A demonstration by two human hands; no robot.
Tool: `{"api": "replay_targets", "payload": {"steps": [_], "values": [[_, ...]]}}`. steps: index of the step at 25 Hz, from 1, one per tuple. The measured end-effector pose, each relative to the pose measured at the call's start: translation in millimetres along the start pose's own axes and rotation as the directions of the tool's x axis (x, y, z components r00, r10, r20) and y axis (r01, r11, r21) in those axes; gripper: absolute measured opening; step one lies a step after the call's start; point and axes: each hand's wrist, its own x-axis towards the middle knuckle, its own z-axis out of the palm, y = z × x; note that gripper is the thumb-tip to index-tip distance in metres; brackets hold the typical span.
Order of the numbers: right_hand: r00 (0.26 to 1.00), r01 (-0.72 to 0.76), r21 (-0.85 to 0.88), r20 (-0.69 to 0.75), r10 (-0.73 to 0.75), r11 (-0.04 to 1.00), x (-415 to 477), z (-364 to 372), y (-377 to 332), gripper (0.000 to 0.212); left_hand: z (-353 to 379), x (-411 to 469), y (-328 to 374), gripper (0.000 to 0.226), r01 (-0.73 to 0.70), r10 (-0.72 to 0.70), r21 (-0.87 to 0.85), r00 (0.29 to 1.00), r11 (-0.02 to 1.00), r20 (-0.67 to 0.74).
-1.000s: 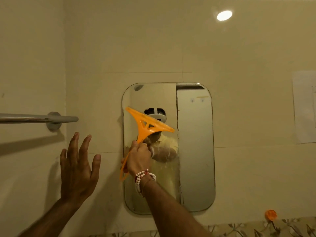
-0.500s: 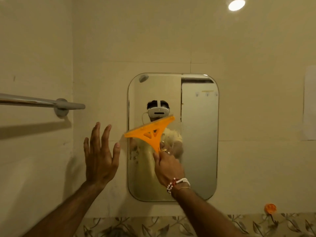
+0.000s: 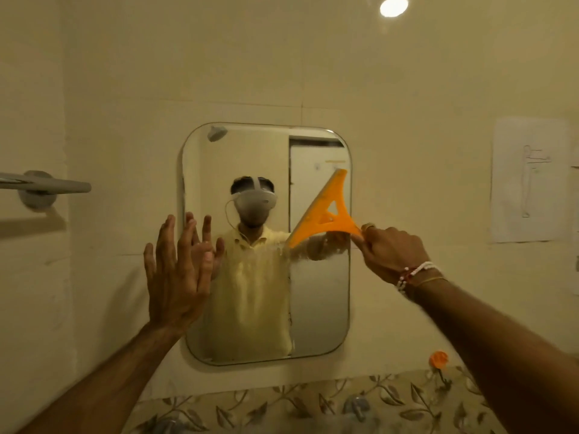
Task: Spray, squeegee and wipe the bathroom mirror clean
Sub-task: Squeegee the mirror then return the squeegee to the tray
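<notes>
A rounded rectangular mirror (image 3: pixel 319 308) hangs on the cream tiled wall, with wet streaks across its middle. An orange plastic squeegee (image 3: pixel 326 211) rests against the mirror's right half, its blade tilted steeply from upper right to lower left. My right hand (image 3: pixel 391 249), with bead bracelets at the wrist, grips the squeegee's handle just off the mirror's right edge. My left hand (image 3: pixel 175 274) is raised flat with fingers spread, overlapping the mirror's left edge and holding nothing.
A metal towel bar (image 3: pixel 47 184) juts from the left wall at head height. A paper sheet with a drawing (image 3: pixel 531 180) is stuck to the wall at right. An orange hook (image 3: pixel 439 360) sits above the leaf-patterned tile border (image 3: pixel 282 405).
My right hand has carried the squeegee from the mirror's left half to its right half, turning the blade steeper. My left hand has shifted right toward the mirror's left edge.
</notes>
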Motion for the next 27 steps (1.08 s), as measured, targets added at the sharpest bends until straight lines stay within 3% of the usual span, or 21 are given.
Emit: {"api": "replay_targets", "payload": {"steps": [3, 9, 13, 17, 19, 24, 27], "values": [[0.997, -0.069, 0.034, 0.046, 0.067, 0.997, -10, 2, 17, 0.047, 10, 1, 14, 0.066, -0.024, 0.024, -0.018, 1.0, 1.0, 0.0], [0.963, -0.258, 0.342, 0.171, 0.21, 0.904, -39, 31, -17, 0.051, 18, -3, 27, 0.065, -0.042, 0.042, -0.015, 0.999, 0.999, 0.001], [0.905, -0.424, 0.542, 0.281, 0.319, 0.726, -80, 64, -52, 0.052, 13, -14, 17, 0.065, -0.048, 0.047, 0.017, 0.999, 0.999, 0.015], [0.834, -0.55, 0.629, 0.376, 0.404, 0.55, -114, 83, -83, 0.046, 5, -17, 6, 0.066, -0.054, 0.052, 0.053, 0.998, 0.997, 0.027], [0.808, -0.572, 0.707, 0.401, 0.431, 0.416, -115, 80, -102, 0.042, -1, -15, 1, 0.066, -0.054, 0.053, 0.059, 0.998, 0.997, 0.025], [0.698, -0.583, 0.805, 0.565, 0.439, -0.11, -83, 60, -159, 0.04, -19, -8, -14, 0.064, -0.07, 0.071, 0.093, 0.998, 0.993, 0.0], [0.662, -0.572, 0.785, 0.612, 0.431, -0.236, -70, 55, -193, 0.042, -33, -9, -28, 0.064, -0.066, 0.067, 0.089, 0.998, 0.994, 0.0]]}}
